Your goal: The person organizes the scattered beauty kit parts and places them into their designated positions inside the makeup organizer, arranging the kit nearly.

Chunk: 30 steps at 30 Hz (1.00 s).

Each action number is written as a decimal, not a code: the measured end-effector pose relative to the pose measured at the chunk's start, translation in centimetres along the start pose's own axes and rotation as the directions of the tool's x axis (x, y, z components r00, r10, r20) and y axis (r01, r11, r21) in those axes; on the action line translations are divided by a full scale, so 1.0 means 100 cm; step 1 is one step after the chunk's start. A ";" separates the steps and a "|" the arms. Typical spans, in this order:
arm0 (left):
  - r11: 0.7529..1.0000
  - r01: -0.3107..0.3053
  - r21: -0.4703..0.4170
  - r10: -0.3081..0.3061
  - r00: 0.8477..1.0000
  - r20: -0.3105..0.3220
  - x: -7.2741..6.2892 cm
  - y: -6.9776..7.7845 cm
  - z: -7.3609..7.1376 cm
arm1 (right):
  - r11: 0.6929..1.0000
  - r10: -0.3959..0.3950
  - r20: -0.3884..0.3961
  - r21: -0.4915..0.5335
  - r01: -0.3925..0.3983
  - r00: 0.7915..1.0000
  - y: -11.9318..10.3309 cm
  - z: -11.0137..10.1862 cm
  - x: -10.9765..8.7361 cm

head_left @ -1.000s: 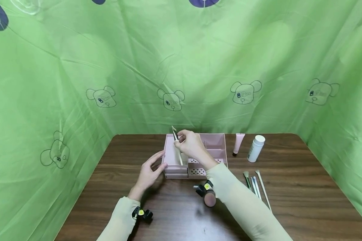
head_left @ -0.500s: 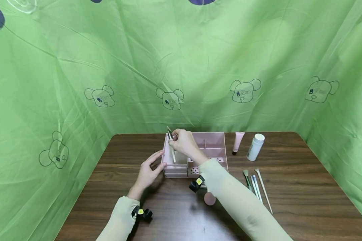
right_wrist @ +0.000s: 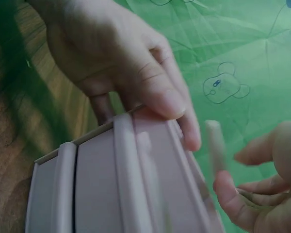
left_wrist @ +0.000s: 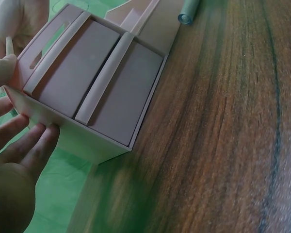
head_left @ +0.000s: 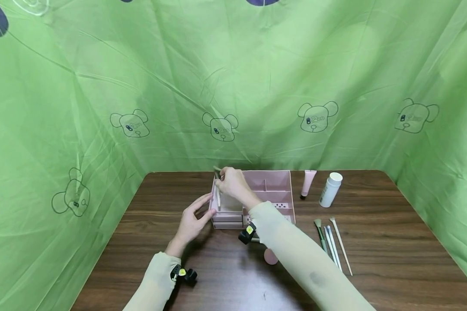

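Note:
A pale pink makeup organizer (head_left: 279, 185) with two drawers low on its left stands near the back of the table. My left hand (head_left: 190, 226) grips its front left corner, thumb at the top of the front and fingers along the side wall. Above the organizer's left compartment, my right hand (head_left: 235, 185) pinches a makeup brush (head_left: 219, 199) with a pale handle and dark upper part. The brush's handle points down and its bristles up. In the right wrist view, the blurred pale handle (right_wrist: 215, 145) shows beside the right fingertips (right_wrist: 225, 187).
Right of the organizer stand a pink tube (head_left: 307, 183) and a white bottle (head_left: 330, 191). Several slim brushes (head_left: 340, 246) lie in front of them. A thick brush with a round pinkish head (head_left: 270, 256) lies before the organizer, partly under the right sleeve. A green curtain (head_left: 264, 147) backs the table.
My right hand has moved left with the brush, toward the organizer's left wall. The brush now sits lower and more upright. My left hand has stayed at the corner.

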<state>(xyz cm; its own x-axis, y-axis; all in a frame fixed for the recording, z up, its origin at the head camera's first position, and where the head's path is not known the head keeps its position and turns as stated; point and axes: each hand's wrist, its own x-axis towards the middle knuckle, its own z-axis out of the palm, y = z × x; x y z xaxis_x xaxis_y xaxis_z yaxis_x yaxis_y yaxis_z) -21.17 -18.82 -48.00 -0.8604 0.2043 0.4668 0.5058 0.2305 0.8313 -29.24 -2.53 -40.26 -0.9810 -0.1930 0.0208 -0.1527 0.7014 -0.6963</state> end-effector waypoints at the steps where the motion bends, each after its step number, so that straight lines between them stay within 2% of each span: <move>1: 1.000 -0.001 -0.002 0.001 1.000 -0.001 0.000 0.000 0.000 | 1.000 -0.007 0.010 0.003 0.007 1.000 0.001 0.002 0.000; 7: 1.000 -0.015 -0.020 0.015 1.000 0.003 0.000 -0.001 0.001 | 0.999 -0.047 0.013 0.010 0.047 0.999 0.005 0.006 -0.004; 14: 1.000 -0.023 -0.015 0.023 1.000 -0.002 -0.001 -0.001 0.001 | 0.999 -0.048 0.005 -0.017 0.048 0.999 0.005 0.004 -0.004; 21: 1.000 -0.014 -0.024 0.014 1.000 0.004 -0.001 -0.001 0.001 | 0.998 -0.051 0.014 0.024 0.051 0.999 0.005 0.002 -0.007; 30: 1.000 -0.019 -0.012 0.019 1.000 0.008 -0.001 0.000 -0.001 | 0.993 -0.115 -0.043 0.008 0.115 0.992 0.008 -0.004 -0.011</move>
<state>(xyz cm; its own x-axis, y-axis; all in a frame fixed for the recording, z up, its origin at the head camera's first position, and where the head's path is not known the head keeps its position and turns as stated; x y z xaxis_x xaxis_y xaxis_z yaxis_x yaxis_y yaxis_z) -21.09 -18.90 -48.02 -0.8502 0.2166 0.4799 0.5210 0.2150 0.8260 -28.38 -1.49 -40.56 -0.9612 -0.2425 0.1315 -0.2638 0.6686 -0.6952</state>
